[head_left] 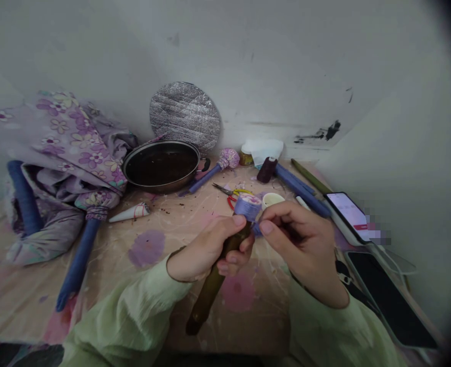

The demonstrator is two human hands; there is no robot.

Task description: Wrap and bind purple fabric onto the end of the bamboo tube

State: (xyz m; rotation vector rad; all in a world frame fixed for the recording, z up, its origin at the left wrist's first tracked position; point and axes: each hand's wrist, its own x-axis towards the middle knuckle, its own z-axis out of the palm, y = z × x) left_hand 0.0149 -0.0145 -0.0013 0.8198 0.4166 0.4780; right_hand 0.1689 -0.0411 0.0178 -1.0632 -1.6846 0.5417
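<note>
Two right fingers (267,227) pinch blue wrapping (247,206), hiding where it meets the stick (210,290).

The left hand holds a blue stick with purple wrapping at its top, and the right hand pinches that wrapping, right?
No, the stick in the left hand is dark olive green, not blue, as the head view shows; the right hand does pinch the purple wrapping.

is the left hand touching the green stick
Touching: the head view shows the left hand closed around the green stick, just below the purple wrapping.
</note>
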